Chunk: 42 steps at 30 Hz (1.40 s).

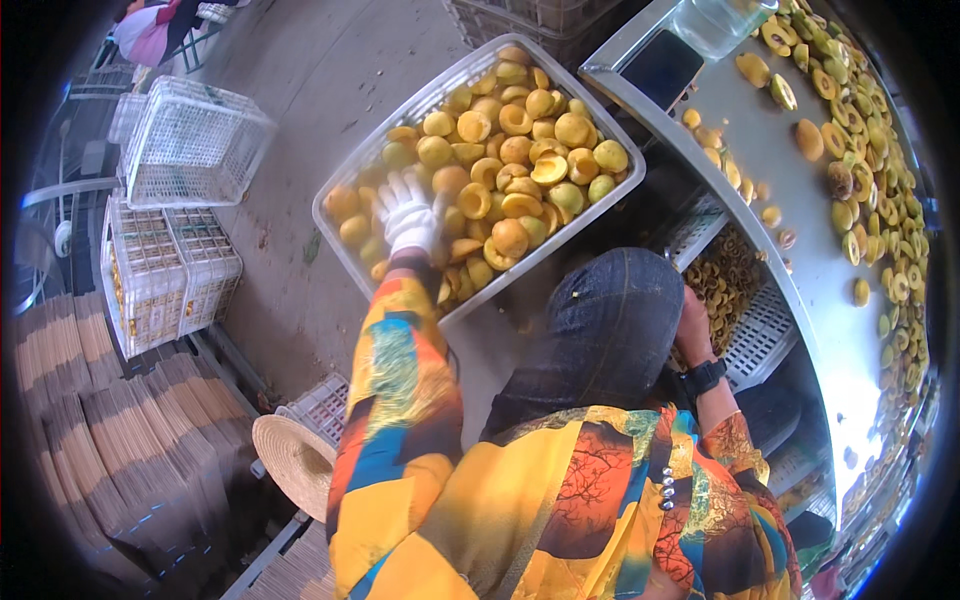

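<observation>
- Yellow fruit halves (549,168) are piled in the plastic tub (480,297).
- Probably light, soft and slippery, they are best cupped skin-side.
- The left hand (408,215) is spread over them, nothing visibly grasped; the right hand (693,325) is half hidden, its grip untellable.

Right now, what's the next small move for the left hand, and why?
I'd probably curl the left hand around a nearby fruit half: gloved, it looks spread open, holds nothing I can see, and is right at the fruit in the tub. Contact is unclear.
</observation>
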Available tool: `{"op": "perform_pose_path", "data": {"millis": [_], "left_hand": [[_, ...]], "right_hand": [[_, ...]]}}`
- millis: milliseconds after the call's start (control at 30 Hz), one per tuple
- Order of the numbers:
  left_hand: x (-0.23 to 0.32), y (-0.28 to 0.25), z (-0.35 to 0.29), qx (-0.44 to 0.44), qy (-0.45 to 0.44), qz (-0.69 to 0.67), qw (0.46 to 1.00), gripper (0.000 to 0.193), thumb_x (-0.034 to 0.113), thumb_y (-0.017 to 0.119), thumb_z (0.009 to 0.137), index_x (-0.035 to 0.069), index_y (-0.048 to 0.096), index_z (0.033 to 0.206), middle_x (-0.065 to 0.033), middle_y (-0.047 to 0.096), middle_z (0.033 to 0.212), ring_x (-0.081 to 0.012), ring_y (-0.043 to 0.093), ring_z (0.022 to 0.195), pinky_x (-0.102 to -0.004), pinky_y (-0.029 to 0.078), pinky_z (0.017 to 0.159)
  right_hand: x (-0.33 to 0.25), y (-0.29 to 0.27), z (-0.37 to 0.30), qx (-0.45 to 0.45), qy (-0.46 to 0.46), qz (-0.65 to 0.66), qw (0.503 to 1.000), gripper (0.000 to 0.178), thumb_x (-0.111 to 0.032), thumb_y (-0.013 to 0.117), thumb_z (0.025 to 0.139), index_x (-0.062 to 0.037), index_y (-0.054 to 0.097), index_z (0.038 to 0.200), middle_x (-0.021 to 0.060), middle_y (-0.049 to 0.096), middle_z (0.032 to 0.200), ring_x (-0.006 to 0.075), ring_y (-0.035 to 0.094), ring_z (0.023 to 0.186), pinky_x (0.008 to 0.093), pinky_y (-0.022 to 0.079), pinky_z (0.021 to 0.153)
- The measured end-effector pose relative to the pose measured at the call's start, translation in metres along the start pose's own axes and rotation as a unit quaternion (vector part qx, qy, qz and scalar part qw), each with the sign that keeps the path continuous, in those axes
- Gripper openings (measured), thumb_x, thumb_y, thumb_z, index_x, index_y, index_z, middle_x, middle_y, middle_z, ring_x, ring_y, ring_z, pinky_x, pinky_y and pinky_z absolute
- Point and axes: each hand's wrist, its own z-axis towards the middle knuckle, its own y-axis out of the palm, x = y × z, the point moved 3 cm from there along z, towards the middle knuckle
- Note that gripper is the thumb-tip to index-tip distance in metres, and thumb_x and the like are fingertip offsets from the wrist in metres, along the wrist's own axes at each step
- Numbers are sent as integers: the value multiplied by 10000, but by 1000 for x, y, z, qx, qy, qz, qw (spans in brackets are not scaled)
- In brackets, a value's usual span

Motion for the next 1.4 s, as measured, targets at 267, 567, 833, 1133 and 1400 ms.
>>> {"op": "perform_pose_path", "data": {"millis": [267, 567, 833, 1133, 1400], "left_hand": [[33, -46, 96, 190, 2, -80, 979, 616, 495, 429, 880, 109, 353, 1355, -213, 347, 1374, -396, 353, 1235, -504, 253, 1028], [58, 9, 110, 93, 22, -57, 994, 663, 553, 375, 883, 120, 343, 1384, -226, 258, 1438, -394, 242, 1322, -573, 136, 1063], [37, 36, 121, 22, 17, -14, 1000, 678, 552, 388, 872, 125, 320, 1394, -241, 247, 1445, -416, 241, 1320, -571, 134, 1066], [95, -112, 59, 207, 71, -402, 889, 446, 323, 425, 950, -2, 477, 1252, -243, 467, 1275, -382, 467, 1149, -417, 382, 973], [204, -259, -6, 233, 375, -449, 777, 322, 222, 519, 930, 37, 561, 1190, -172, 601, 1141, -301, 585, 1046, -372, 448, 910]], "right_hand": [[1, 13, 10, -20, -10, 45, 999, 208, -173, 633, 810, -19, 534, 910, 236, 610, 817, 396, 612, 799, 424, 481, 636], [26, 18, 1, -27, 161, 378, 911, 172, -93, 588, 857, -11, 579, 1008, 69, 637, 986, 168, 591, 849, 280, 471, 756], [38, 24, 5, -7, 80, 43, 996, 281, -241, 614, 822, -88, 520, 1038, 239, 600, 862, 423, 575, 811, 445, 474, 687], [-17, -46, -38, 102, 49, -99, 989, 275, -275, 633, 763, -26, 518, 782, 201, 599, 720, 390, 591, 679, 448, 474, 616], [-44, -107, -109, 165, -118, -131, 970, 304, -150, 683, 692, -47, 560, 950, 111, 585, 945, 301, 592, 855, 376, 484, 728]]}}
